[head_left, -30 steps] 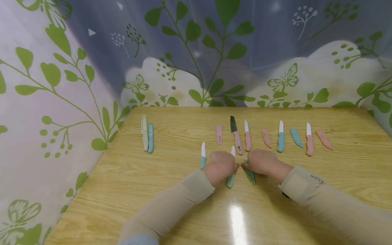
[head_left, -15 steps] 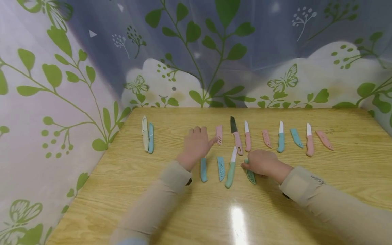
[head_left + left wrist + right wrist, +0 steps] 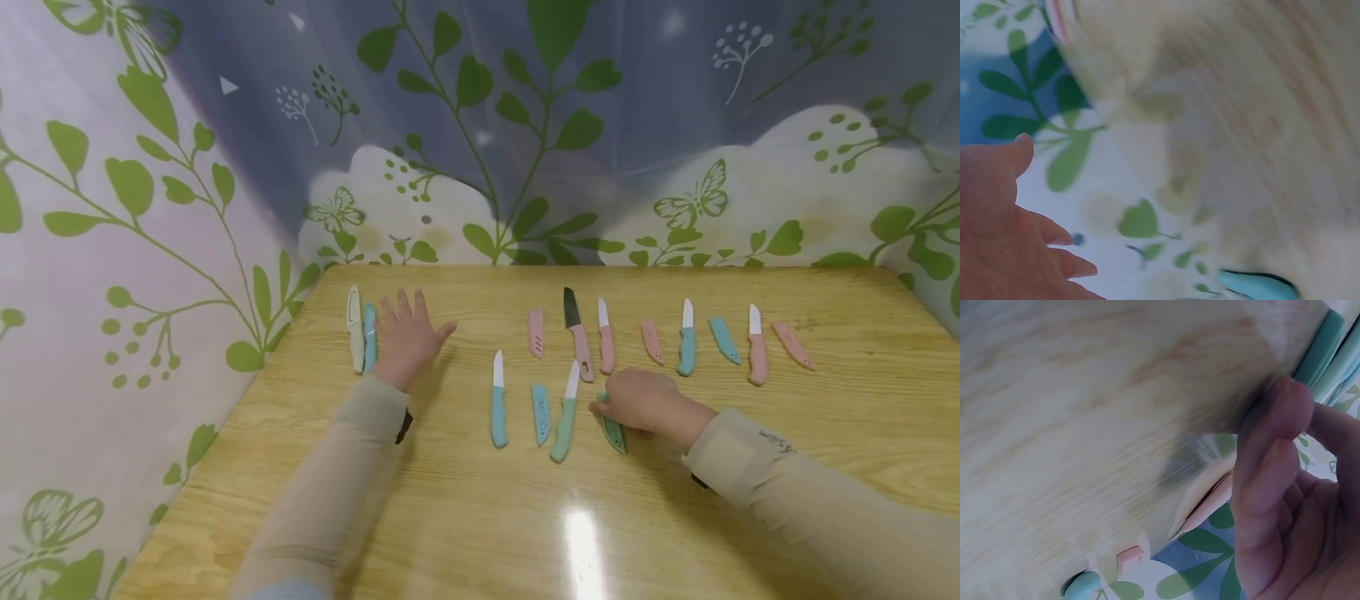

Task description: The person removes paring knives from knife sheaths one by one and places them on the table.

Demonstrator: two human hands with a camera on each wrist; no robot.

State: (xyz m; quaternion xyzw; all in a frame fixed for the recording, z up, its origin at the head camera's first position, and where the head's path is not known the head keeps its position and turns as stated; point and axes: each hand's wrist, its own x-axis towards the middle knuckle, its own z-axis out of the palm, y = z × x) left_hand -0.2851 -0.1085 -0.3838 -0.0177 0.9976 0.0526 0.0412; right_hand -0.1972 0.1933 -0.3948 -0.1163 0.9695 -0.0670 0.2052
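My left hand (image 3: 411, 340), fingers spread, hovers at the right side of a blue sheathed knife (image 3: 369, 342); a cream sheathed knife (image 3: 355, 333) lies against that one. A turquoise end of the blue knife (image 3: 1263, 286) shows low in the left wrist view. My right hand (image 3: 643, 398) pinches the upper end of a green knife sheath (image 3: 613, 435) on the table, its fingers curled and covering that end. Left of it lie a green-handled knife (image 3: 564, 427) with a white blade, a blue sheath (image 3: 541, 415) and a blue-handled knife (image 3: 498, 412).
Along the back lie a pink sheath (image 3: 536, 333), a dark-bladed pink knife (image 3: 581, 350), a small pink knife (image 3: 607, 346), another pink sheath (image 3: 652, 342), a blue knife (image 3: 686, 354) and sheath (image 3: 724, 340), and a pink knife (image 3: 758, 358) with its sheath (image 3: 793, 345). Patterned curtain borders the table.
My left hand has left the green-handled knife and swept left, fingers spreading, to the sheathed knives. My right hand has stayed at the green sheath.
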